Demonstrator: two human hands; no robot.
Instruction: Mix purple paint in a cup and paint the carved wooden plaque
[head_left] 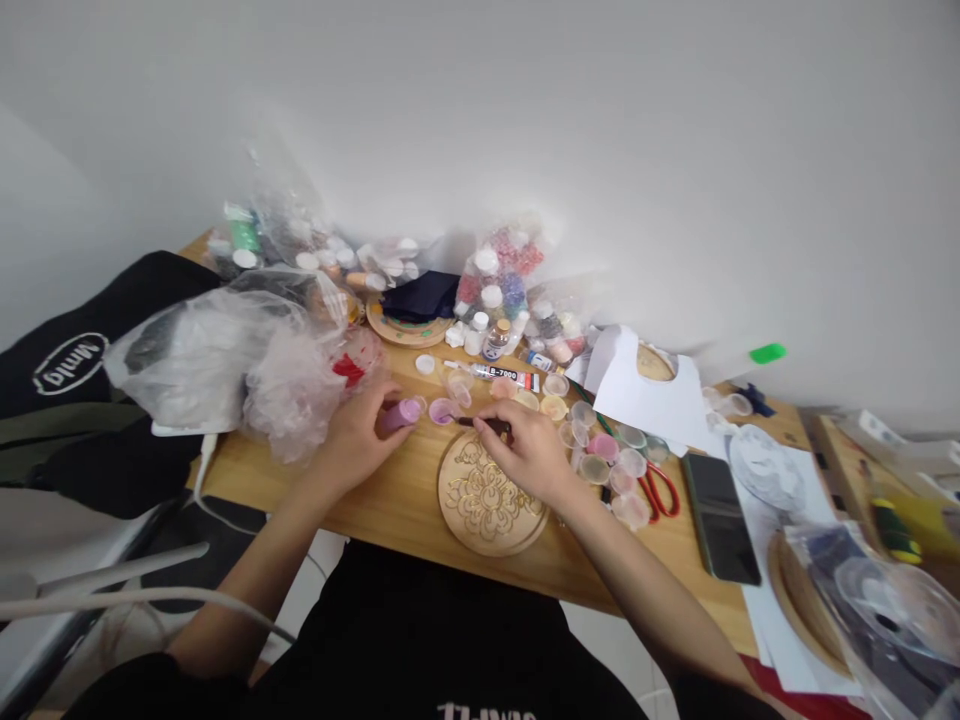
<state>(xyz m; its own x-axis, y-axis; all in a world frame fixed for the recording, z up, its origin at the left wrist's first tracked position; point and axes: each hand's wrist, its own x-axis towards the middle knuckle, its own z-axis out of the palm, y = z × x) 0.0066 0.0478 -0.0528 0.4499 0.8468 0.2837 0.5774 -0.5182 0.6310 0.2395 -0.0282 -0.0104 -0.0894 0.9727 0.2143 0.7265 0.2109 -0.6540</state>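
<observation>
My left hand (pixel 358 440) is closed around a small bottle of purple powder (pixel 401 414), which lies tilted with its mouth toward the right. In my right hand (pixel 529 448) is a thin dark-handled tool (pixel 480 424), pinched between thumb and fingers. Its tip reaches into a small clear cup with purple contents (pixel 443 411), just right of the bottle. Below my right hand lies a round wooden disc (pixel 491 515) with a gold-lined flower pattern, partly covered by that hand. A small white cap (pixel 425 364) rests behind the bottle.
Several small cups (pixel 604 447) of coloured material stand right of my right hand, beside red-handled scissors (pixel 661 493) and a phone (pixel 721 518). A glue tube (pixel 495 374) lies behind the hands. Plastic bags (pixel 217 340) fill the left side; bottles (pixel 496 340) stand near the wall.
</observation>
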